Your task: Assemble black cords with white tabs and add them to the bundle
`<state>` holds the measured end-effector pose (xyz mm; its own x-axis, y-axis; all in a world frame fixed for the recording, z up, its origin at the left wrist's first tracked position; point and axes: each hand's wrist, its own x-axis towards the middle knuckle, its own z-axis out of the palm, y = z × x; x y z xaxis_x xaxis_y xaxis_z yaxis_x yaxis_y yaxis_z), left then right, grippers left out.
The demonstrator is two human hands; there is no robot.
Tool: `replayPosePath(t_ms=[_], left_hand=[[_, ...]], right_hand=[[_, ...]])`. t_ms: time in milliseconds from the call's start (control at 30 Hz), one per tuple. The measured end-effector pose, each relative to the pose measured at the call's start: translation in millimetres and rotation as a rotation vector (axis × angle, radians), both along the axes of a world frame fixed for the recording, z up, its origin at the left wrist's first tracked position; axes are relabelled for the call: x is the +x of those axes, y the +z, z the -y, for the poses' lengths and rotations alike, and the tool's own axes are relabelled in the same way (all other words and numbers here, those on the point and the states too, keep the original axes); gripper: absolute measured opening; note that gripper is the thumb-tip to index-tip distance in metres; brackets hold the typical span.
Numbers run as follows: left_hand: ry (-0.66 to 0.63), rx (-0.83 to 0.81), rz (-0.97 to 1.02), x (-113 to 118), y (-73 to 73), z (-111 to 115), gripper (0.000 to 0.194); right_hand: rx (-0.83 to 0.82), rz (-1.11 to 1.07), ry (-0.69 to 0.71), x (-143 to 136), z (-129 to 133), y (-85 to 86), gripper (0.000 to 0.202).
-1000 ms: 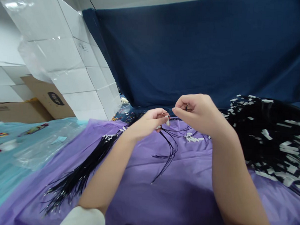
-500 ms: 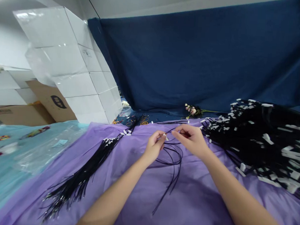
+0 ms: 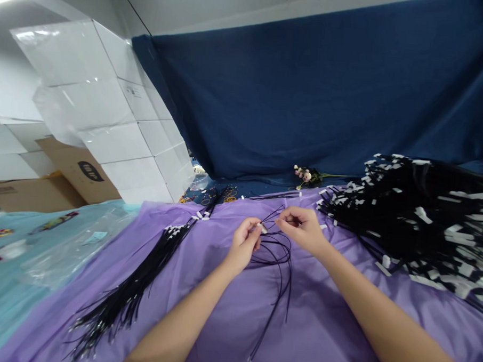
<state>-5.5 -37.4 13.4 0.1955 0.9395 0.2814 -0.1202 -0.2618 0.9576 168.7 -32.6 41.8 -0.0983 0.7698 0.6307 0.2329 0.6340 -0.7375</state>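
Observation:
My left hand (image 3: 246, 241) pinches a black cord (image 3: 280, 263) near a small white tag (image 3: 262, 228), its thumb and forefinger together. Close by on the right, my right hand (image 3: 301, 226) has its thumb and fingertips pressed together; what lies between them, if anything, is too small to make out. Below the hands the cord hangs in loose loops over the purple cloth (image 3: 323, 334), with its thin ends trailing toward me.
A bundle of black cords (image 3: 141, 278) with white tags lies at left. At right is a large heap of black cords (image 3: 404, 209) with white tags. Flowers (image 3: 306, 176) lie behind, before a blue curtain (image 3: 309, 98). White boxes (image 3: 119, 138) stand stacked at back left.
The right hand has turned slightly and drawn its fingers closer together. The cord's trailing ends have shifted a little, and the whole view has moved slightly.

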Motion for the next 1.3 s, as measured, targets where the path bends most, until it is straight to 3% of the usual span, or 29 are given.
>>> replayPosePath(t_ms=[600, 1000, 1200, 1300], left_hand=[[-0.004, 0.085, -0.030, -0.9, -6.8, 1.7, 0.026], [0.104, 0.135, -0.140, -2.2, -6.7, 2.3, 0.024], [0.130, 0.130, -0.183, -2.7, -3.8, 5.0, 0.027], [0.110, 0.118, -0.160, -2.7, -4.3, 3.9, 0.028]], right_hand=[[-0.044, 0.076, 0.030, 2.5, -0.8, -5.2, 0.019], [-0.202, -0.021, 0.146, 1.7, -0.1, -1.6, 0.026], [-0.175, -0.003, 0.129, 1.7, -0.9, -2.3, 0.027], [-0.086, 0.087, 0.083, 2.1, -0.5, -2.4, 0.024]])
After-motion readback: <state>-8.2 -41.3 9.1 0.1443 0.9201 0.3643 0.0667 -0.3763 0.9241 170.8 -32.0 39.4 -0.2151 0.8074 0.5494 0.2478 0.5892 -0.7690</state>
